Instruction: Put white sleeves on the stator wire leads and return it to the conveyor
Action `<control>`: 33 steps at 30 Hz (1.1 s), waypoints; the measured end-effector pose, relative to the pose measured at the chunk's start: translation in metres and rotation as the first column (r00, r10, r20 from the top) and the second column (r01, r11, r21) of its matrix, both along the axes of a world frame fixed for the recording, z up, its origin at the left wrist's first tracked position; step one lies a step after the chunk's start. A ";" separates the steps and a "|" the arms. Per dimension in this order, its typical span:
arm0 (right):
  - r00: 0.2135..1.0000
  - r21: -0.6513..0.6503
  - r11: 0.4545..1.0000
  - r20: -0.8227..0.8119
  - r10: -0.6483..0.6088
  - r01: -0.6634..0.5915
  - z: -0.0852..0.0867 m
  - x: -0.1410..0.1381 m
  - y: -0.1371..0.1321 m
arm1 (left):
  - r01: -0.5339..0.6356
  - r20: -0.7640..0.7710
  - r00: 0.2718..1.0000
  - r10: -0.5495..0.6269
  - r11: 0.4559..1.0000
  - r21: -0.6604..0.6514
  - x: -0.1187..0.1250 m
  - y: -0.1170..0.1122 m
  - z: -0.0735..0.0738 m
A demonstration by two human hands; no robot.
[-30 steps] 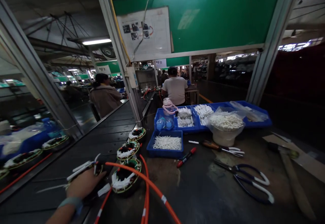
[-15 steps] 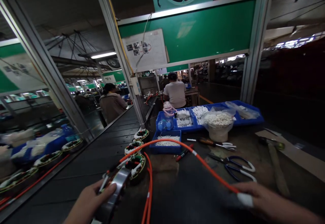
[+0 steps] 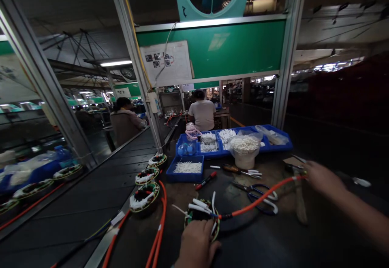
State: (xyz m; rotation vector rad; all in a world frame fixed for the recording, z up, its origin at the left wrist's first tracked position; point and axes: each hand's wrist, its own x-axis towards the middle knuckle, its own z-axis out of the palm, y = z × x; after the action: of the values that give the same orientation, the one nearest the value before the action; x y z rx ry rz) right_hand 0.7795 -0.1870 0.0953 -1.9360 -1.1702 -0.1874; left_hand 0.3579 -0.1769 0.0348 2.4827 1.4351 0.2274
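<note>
My left hand [image 3: 196, 241] grips the near rim of a motor stator [image 3: 216, 231] on the bench, its fingers over the edge and partly hiding the windings. White sleeves [image 3: 199, 206] stick up from the stator's far side. From its right side runs an orange cable [image 3: 258, 201], which rises to my right hand [image 3: 320, 177]. That hand is closed around the cable's far end, out to the right. Beneath the cable lie scissors [image 3: 263, 199] with blue and white handles.
More wound stators [image 3: 145, 199] stand in a row at the left beside the conveyor [image 3: 121, 166]. A small blue tray [image 3: 185, 177] holds thin white sleeves. Behind are blue bins [image 3: 281, 143] and a bagged tub [image 3: 244, 160]. A red marker [image 3: 206, 181], screwdriver [image 3: 232, 169] and hammer [image 3: 300, 203] lie about.
The stator has come from the left, where my left hand held it tilted up, down onto the bench in front of me. My right hand has moved up and outward with the cable end.
</note>
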 end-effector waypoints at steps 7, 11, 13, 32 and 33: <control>0.662 -0.271 0.694 0.210 0.719 -0.667 -0.082 -0.201 -0.012 | -0.162 0.244 0.962 0.124 0.977 0.140 0.007 -0.011 -0.010; 0.730 -0.391 0.715 0.142 0.669 -0.579 -0.100 -0.245 -0.014 | -0.224 0.221 0.955 0.200 0.970 0.090 0.013 -0.014 -0.003; 0.715 -0.387 0.697 0.125 0.688 -0.603 -0.100 -0.242 -0.011 | -0.219 0.197 0.960 0.200 0.973 0.077 0.014 -0.013 -0.001; 0.592 -0.347 0.601 0.147 0.793 -0.720 -0.074 -0.232 -0.018 | -0.096 0.178 0.980 0.094 0.995 0.007 0.011 -0.002 0.008; 0.590 -0.346 0.600 0.147 0.794 -0.721 -0.074 -0.231 -0.018 | -0.098 0.182 0.979 0.097 0.995 -0.005 0.011 -0.002 0.008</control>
State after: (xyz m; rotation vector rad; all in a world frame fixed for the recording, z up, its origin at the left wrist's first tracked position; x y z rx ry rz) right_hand 0.5484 -0.2046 0.0216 -1.4349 -2.2293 0.1696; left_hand 0.3690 -0.1792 0.0432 2.3285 1.4812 0.4644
